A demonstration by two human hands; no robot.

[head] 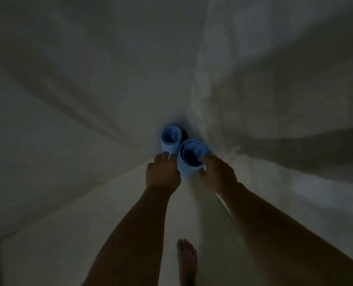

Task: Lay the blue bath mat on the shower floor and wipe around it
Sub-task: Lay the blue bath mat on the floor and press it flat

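Observation:
The scene is dim and blurred. Two rolled-up blue bath mats stand on end in the far corner of the pale shower floor. The farther roll sits slightly left; the nearer roll is right in front of it. My left hand rests fingers-forward at the base of the farther roll, touching it and the nearer roll's left side. My right hand grips the nearer roll's right side, with fingers over its top rim.
Pale walls meet in the corner behind the rolls. My bare foot stands on the floor at the bottom centre. A raised pale ledge or wall base runs along the right.

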